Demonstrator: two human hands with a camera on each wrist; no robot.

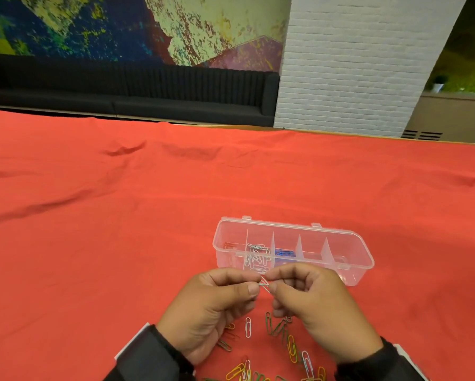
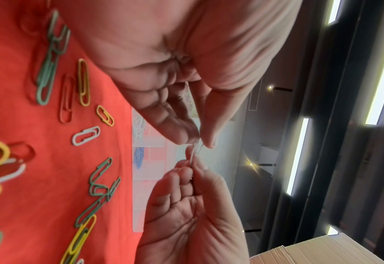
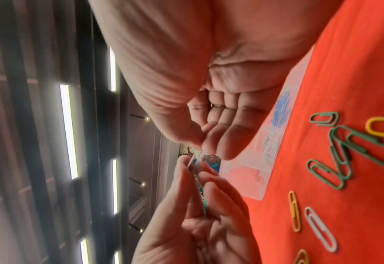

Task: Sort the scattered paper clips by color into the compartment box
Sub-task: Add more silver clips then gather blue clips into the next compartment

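Note:
Both hands hover just in front of the clear compartment box [image 1: 364, 253] and pinch a linked pair of paper clips [image 1: 264, 284], one white, one green. My left hand [image 1: 256, 284] holds one end between thumb and forefinger. The other end is held the same way by my right hand [image 1: 271, 282]. In the right wrist view the white wire [image 3: 194, 158] shows at the fingertips and the green wire [image 3: 205, 205] runs down inside the left hand. The box holds red clips [image 1: 230, 245], white clips [image 1: 257, 257] and blue clips [image 1: 284, 253] in separate compartments. Scattered clips [image 1: 279, 327] lie under the hands.
A red cloth [image 1: 121, 215] covers the table. Loose green, yellow, white and red clips [image 2: 84, 82] are spread near the front edge below my wrists. The box's two right compartments [image 1: 313, 250] look bare. A dark sofa [image 1: 121, 89] and a white brick pillar [image 1: 354, 64] stand beyond the table.

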